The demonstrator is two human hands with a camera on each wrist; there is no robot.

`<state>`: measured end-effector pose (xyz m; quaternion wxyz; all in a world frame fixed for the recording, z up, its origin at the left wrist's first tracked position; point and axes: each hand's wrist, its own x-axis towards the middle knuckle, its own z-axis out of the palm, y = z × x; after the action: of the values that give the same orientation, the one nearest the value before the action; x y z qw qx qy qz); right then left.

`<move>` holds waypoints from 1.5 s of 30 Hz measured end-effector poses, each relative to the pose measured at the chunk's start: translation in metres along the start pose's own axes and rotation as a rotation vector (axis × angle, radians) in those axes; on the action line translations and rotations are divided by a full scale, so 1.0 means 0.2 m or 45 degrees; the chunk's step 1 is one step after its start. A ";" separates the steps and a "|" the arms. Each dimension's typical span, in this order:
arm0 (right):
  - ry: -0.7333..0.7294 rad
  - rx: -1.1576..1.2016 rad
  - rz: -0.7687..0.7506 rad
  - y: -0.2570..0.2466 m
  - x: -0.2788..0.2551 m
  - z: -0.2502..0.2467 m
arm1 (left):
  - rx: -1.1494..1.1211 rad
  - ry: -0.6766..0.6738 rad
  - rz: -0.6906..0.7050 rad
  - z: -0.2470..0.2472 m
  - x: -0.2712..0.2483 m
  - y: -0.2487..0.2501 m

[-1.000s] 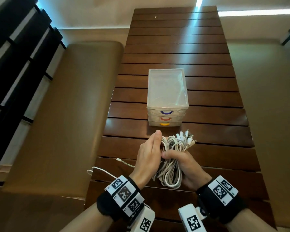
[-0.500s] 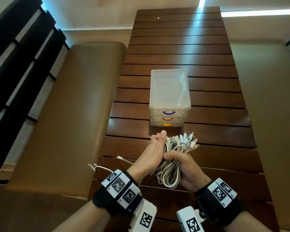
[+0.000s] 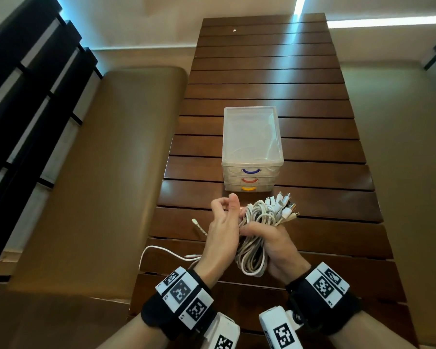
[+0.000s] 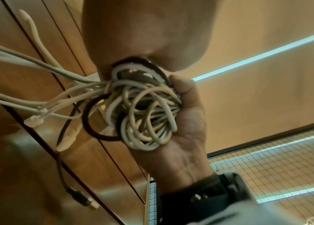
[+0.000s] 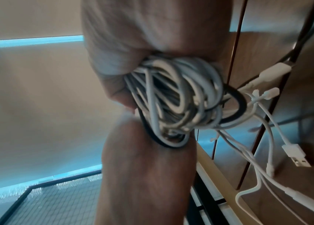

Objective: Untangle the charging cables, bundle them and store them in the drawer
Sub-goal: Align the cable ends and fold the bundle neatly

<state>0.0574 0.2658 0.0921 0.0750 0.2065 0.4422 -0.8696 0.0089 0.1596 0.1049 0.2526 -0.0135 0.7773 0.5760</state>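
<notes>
My right hand grips a coiled bundle of white charging cables just above the table's near end, plugs fanning out at its far right. My left hand is pressed against the bundle's left side, fingers curled and thumb up. In the left wrist view a black elastic band loops round the bundle and runs up under my left palm. The right wrist view shows the same band beside the coils. A clear three-drawer unit stands just beyond, its drawers closed.
A loose white cable lies on the slatted wooden table left of my hands, hanging partly over the edge. A tan padded bench runs along the table's left side, another along the right.
My left hand's fingers, flat against the bundle a second ago, have curled up. The bundle has tipped slightly to the right in my right hand.
</notes>
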 end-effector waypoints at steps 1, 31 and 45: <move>-0.004 0.034 0.014 -0.01 0.01 -0.01 | -0.009 -0.041 0.009 -0.01 -0.01 0.00; 0.029 0.000 0.094 0.02 0.07 0.08 | 0.233 -0.766 -0.170 -0.17 -0.05 -0.13; 0.022 0.053 0.205 0.03 0.04 0.06 | 0.127 -0.698 0.013 -0.14 -0.05 -0.21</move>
<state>0.0489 0.2535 0.0899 0.1366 0.2505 0.4067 -0.8679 0.0205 0.1177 0.0765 0.4509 0.1594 0.7075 0.5203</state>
